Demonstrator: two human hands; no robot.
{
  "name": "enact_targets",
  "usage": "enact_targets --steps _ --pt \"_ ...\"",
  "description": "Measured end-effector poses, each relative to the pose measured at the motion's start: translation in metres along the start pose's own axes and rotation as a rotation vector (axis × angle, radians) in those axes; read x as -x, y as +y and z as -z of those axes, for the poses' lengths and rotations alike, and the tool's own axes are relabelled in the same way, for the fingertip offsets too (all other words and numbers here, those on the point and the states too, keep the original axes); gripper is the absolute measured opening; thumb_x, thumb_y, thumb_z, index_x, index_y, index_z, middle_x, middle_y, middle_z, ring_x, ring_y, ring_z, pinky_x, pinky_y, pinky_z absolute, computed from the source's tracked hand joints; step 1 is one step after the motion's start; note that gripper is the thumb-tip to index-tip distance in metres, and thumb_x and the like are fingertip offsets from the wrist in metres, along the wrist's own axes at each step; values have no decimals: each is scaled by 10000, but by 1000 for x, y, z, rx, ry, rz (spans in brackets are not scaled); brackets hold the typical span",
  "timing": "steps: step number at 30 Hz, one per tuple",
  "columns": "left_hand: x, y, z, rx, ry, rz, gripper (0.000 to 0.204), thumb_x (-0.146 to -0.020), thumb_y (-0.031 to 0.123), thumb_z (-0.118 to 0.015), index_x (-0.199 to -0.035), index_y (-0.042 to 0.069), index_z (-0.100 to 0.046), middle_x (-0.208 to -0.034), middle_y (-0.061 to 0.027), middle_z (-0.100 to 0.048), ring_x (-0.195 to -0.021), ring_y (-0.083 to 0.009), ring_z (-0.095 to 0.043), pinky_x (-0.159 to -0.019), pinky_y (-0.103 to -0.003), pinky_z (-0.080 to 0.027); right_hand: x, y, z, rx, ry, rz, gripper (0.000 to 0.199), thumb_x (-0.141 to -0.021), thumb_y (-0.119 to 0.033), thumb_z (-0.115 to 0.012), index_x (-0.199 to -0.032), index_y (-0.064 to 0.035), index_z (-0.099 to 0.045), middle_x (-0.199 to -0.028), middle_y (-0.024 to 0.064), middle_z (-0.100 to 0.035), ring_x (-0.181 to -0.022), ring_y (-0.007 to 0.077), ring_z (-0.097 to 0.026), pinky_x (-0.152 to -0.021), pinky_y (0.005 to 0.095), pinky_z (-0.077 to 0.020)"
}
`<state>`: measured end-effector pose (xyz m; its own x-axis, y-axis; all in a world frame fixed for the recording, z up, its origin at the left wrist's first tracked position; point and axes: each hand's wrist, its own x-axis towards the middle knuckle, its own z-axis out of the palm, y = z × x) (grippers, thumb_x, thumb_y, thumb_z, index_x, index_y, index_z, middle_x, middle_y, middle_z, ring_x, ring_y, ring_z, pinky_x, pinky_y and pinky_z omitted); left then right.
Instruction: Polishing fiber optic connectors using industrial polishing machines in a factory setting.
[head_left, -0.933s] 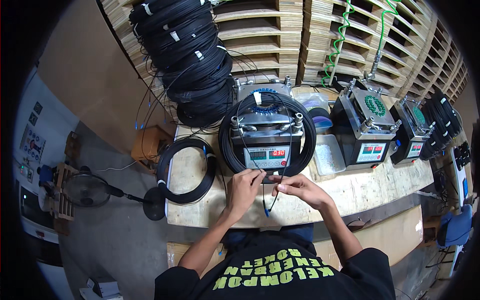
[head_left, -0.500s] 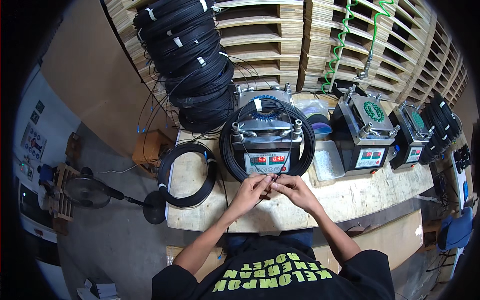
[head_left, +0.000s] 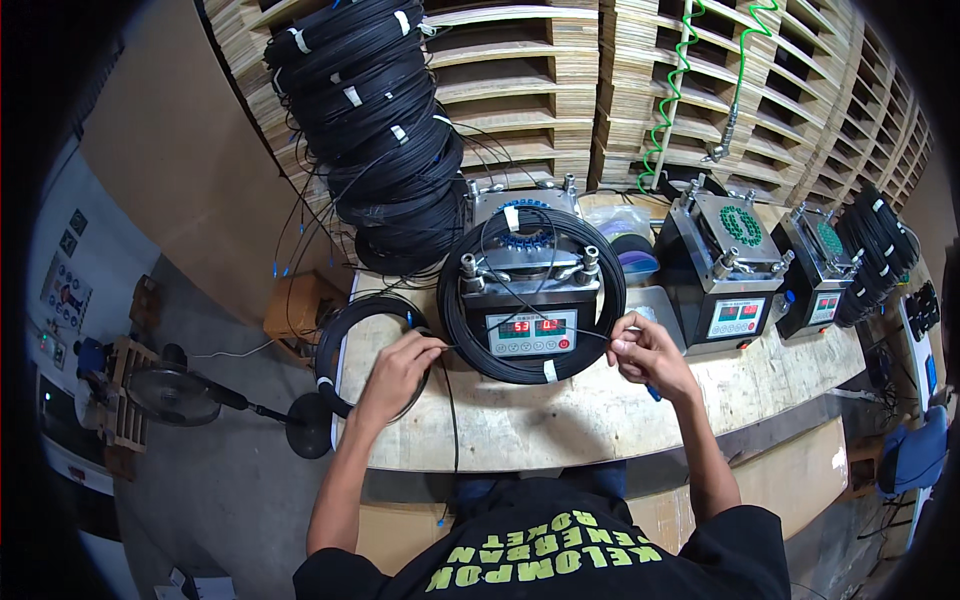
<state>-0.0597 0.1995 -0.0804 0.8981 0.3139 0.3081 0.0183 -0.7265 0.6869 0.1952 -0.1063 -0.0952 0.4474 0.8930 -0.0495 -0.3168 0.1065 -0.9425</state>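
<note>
A coil of black cable (head_left: 505, 370), bound with white tape, hangs over the front of a polishing machine (head_left: 530, 335) with a lit red display. Left of the coil, my left hand (head_left: 398, 368) is closed in a pinch on a strand of the black cable. At the coil's right side, my right hand (head_left: 648, 358) pinches another stretch of the cable between thumb and fingers. A blue connector (head_left: 654, 392) sticks out below that palm. Partly behind my left hand, a second black coil (head_left: 330, 360) lies on the table's left edge.
Stacked black cable coils (head_left: 365, 150) rise at the back left, loose ends dangling. Two more polishing machines (head_left: 738, 315) (head_left: 826, 305) stand to the right, near a clear tray (head_left: 655, 308). A standing fan (head_left: 175, 385) is left of the wooden table (head_left: 540, 430).
My hands, together in front of the machine before, have moved apart to either side of the coil. A white tape band now shows at the coil's bottom.
</note>
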Motion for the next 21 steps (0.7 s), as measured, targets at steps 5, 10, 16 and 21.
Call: enact_targets --steps 5,10,16,21 --pt "-17 1 11 -554 179 -199 129 -912 90 -667 -965 -22 -705 -841 -135 -613 -836 -302 -631 -693 -366 -497 -13 13 33 -56 -245 7 245 -957 -151 -624 -1118 33 -635 -866 166 -693 -698 233 -671 -652 315 -531" --pt "-44 -20 -2 68 166 30 184 -959 125 -638 -1043 -13 -726 -954 -102 -750 -860 -162 -696 -792 -284 -505 -41 21 43 -627 -292 246 370 -929 -198 -570 -1223 23 -612 -1136 222 -695 -1070 351 -663 -956 444 -509" --pt "-83 -66 0 536 443 146 238 -997 154 -621 -1132 -24 -704 -1028 -107 -737 -898 -127 -689 -793 -238 -516 -81 -12 34 -490 4 436 317 -1032 -312 -555 -1125 -14 -608 -939 92 -686 -906 202 -660 -832 312 -523" --pt "-118 -86 -11 1401 559 306 91 -996 58 -583 -1060 -1 -610 -936 -113 -701 -851 -191 -690 -839 -290 -565 -117 -47 49 -419 100 387 269 -1052 -221 -522 -1152 25 -571 -883 62 -641 -812 144 -638 -737 249 -522"
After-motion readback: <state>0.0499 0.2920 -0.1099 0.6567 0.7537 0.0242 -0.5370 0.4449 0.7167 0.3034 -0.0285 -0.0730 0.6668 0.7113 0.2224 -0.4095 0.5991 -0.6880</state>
